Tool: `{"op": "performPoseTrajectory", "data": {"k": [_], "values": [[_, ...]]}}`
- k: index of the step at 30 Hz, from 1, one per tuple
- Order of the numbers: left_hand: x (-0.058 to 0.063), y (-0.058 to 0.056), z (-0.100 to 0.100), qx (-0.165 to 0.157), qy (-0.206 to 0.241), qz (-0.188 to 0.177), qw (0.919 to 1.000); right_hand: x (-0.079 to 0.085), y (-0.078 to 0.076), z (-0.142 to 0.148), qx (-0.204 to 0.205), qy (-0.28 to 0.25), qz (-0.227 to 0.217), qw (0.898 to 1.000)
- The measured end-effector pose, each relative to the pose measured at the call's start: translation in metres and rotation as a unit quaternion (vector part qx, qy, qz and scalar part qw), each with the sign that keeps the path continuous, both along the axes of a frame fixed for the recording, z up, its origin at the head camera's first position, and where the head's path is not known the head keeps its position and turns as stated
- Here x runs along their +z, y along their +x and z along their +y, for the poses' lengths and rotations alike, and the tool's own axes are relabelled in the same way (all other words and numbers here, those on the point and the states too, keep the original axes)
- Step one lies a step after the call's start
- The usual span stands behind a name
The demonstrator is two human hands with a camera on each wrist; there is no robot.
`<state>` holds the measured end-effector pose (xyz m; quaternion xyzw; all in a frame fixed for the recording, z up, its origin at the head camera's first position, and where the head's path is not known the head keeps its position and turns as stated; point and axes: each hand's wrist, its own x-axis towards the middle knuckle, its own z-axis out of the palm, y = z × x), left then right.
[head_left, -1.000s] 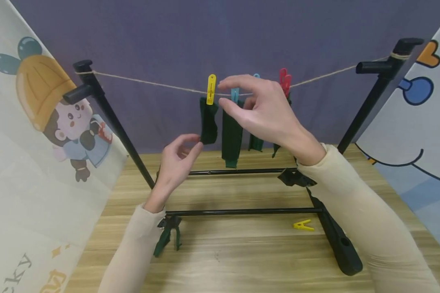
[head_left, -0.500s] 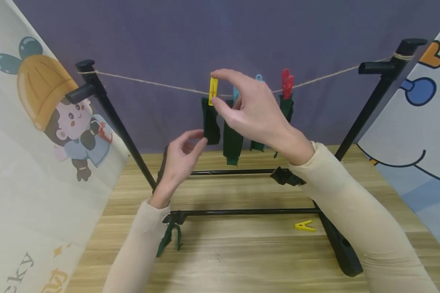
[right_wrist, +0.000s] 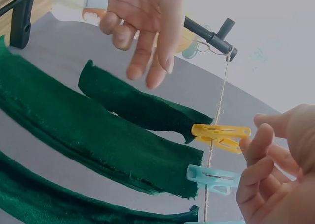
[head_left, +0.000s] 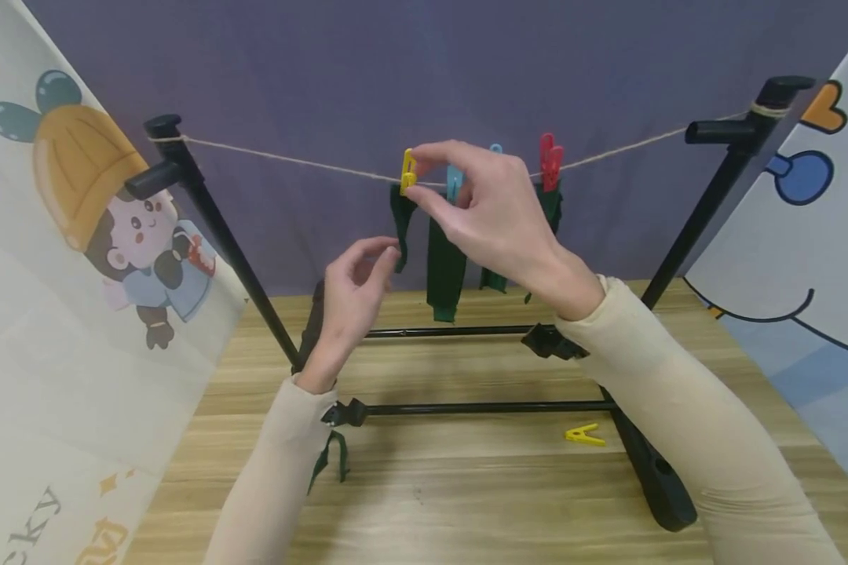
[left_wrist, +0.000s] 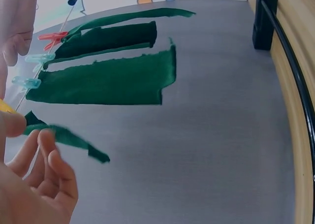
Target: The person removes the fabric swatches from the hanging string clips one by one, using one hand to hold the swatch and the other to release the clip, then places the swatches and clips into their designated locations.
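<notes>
A yellow clothespin [right_wrist: 219,131] clips a short dark green cloth strip [right_wrist: 142,103] to a string [head_left: 290,159]. My right hand [head_left: 509,212] is at this clothespin, its thumb and index finger about the handle ends. In the head view the strip hangs nearly edge-on. Close beside its lower part is my left hand [head_left: 353,286], fingers loosely bent and holding nothing visible; whether they touch the cloth is unclear. A longer green strip [head_left: 447,271] hangs from a light blue clothespin [right_wrist: 212,177] just to the right, partly behind my right hand.
More green strips hang farther right, by another blue clothespin [head_left: 496,147] and red clothespins [head_left: 551,162]. A black frame [head_left: 233,251] carries the string. On the wooden table lie a loose yellow clothespin [head_left: 585,435] and dark green cloth [head_left: 335,455] by the left sleeve.
My right hand has come left onto the yellow clothespin, which has turned with its strip from broadside to nearly edge-on. My left hand has risen slightly beside the strip.
</notes>
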<state>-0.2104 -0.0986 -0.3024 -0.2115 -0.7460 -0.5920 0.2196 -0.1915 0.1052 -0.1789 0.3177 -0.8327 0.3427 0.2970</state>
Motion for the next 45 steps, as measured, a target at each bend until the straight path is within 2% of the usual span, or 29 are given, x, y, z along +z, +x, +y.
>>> {"op": "performPoseTrajectory", "data": {"k": [6, 9, 14, 18, 26, 35, 42, 45], "values": [[0.004, -0.003, 0.002, 0.032, 0.059, 0.032, 0.9973, 0.001, -0.002, -0.006, -0.006, 0.008, -0.004, 1.0], [0.005, -0.005, 0.004, 0.022, 0.071, 0.028, 0.9968, 0.003, -0.003, -0.009, -0.016, 0.024, -0.017, 0.999], [0.007, -0.011, 0.005, -0.018, 0.05, -0.022, 0.9984, 0.006, -0.003, -0.011, -0.036, 0.044, -0.039, 0.998], [0.009, -0.013, 0.005, -0.021, 0.036, -0.044, 0.9982, 0.007, -0.004, -0.012, -0.034, 0.047, -0.041, 0.997], [0.014, -0.016, 0.009, -0.031, 0.024, -0.045, 0.9982, 0.008, -0.005, -0.008, -0.039, 0.057, -0.032, 0.997], [0.014, -0.017, 0.01, -0.022, 0.025, -0.04, 0.9986, 0.009, -0.008, -0.004, -0.047, 0.051, -0.001, 0.998], [0.013, -0.015, 0.008, -0.012, 0.016, -0.047, 0.9987, 0.008, -0.01, -0.004, -0.037, 0.056, -0.001, 0.998], [0.013, -0.014, 0.008, -0.016, 0.024, -0.046, 0.9986, 0.007, -0.01, -0.003, -0.04, 0.057, 0.013, 0.997]]}}
